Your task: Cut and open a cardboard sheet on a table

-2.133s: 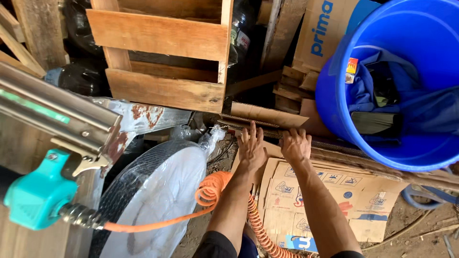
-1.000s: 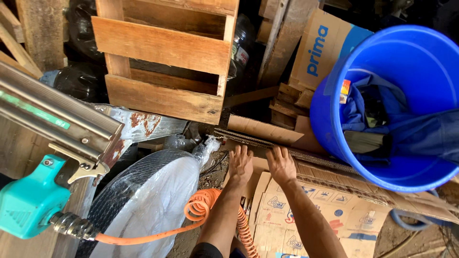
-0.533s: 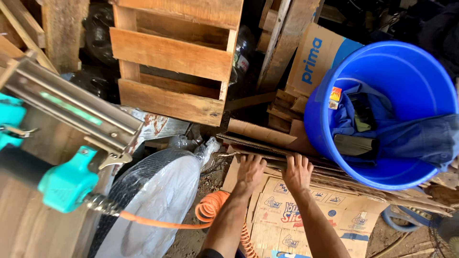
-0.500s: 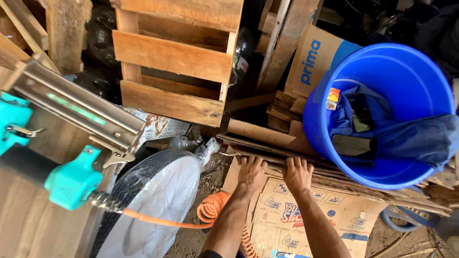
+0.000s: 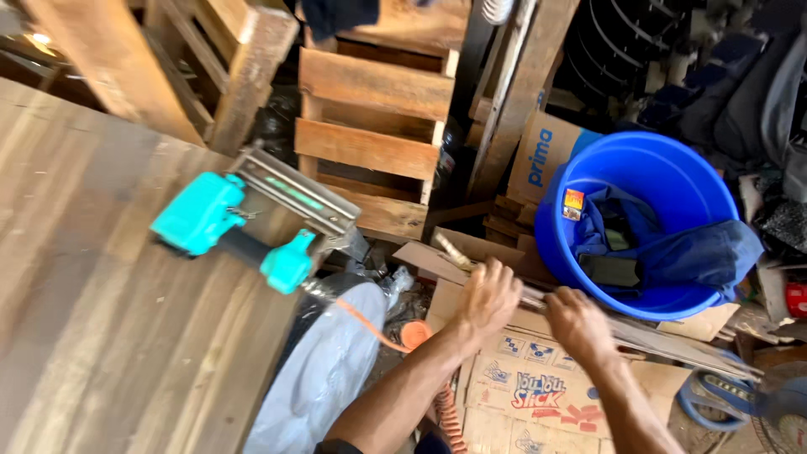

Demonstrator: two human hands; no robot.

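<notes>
Both hands, left hand [image 5: 490, 296] and right hand [image 5: 574, 319], clench the thin strips [image 5: 656, 340] at 3 o'clock of the nail gun [image 5: 231, 231]; advise an even, level pull.

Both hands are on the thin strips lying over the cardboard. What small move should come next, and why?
Probably close both hands around the thin strips and lift them slightly. Both hands already rest on the strips, which lie flat on the cardboard boxes beside the blue tub; a firm grip is not clearly visible.
</notes>
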